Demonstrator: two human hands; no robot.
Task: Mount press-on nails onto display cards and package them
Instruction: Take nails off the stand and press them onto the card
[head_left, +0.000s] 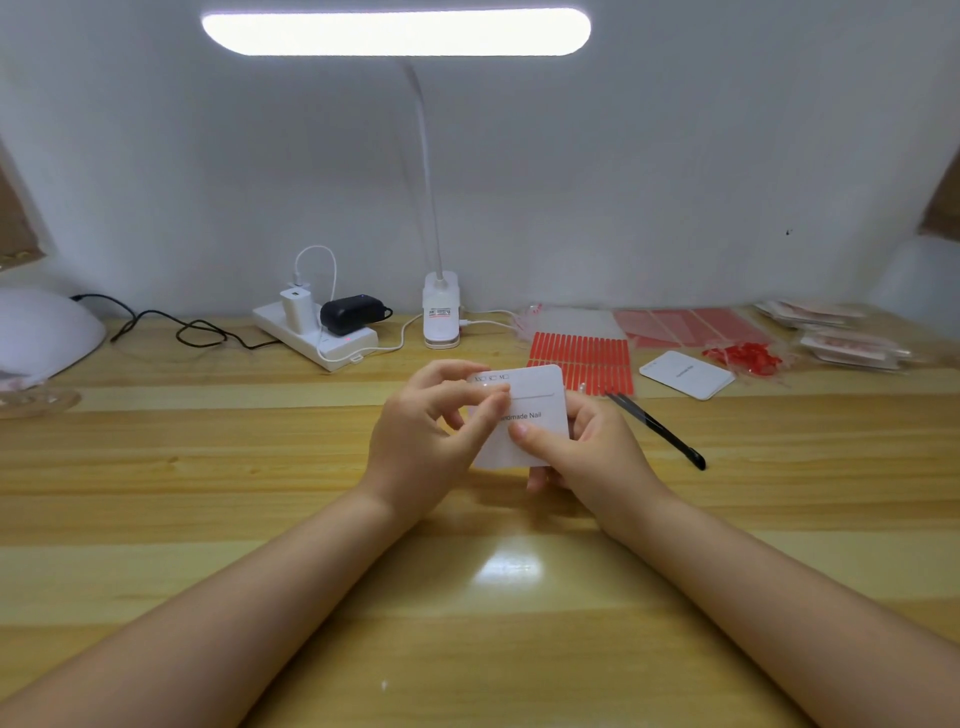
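Your left hand (426, 431) and right hand (587, 447) are bare, no rings or gloves, and both forearms show uncovered, without sleeves or watch.

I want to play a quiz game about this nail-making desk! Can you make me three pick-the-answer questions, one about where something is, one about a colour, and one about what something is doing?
1. Where do the black tweezers lie?
A. on the power strip
B. on the desk, right of the hands
C. in the left hand

2. What colour are the strips on the sheet behind the held card?
A. red
B. blue
C. green

3. What state is the desk lamp in?
A. switched off
C. switched on
B. lying flat on the desk

Answers:
1 B: the tweezers rest on the desk, right of the right hand.
2 A: the strip sheet behind the held card is red.
3 C: the lamp glows bright white.
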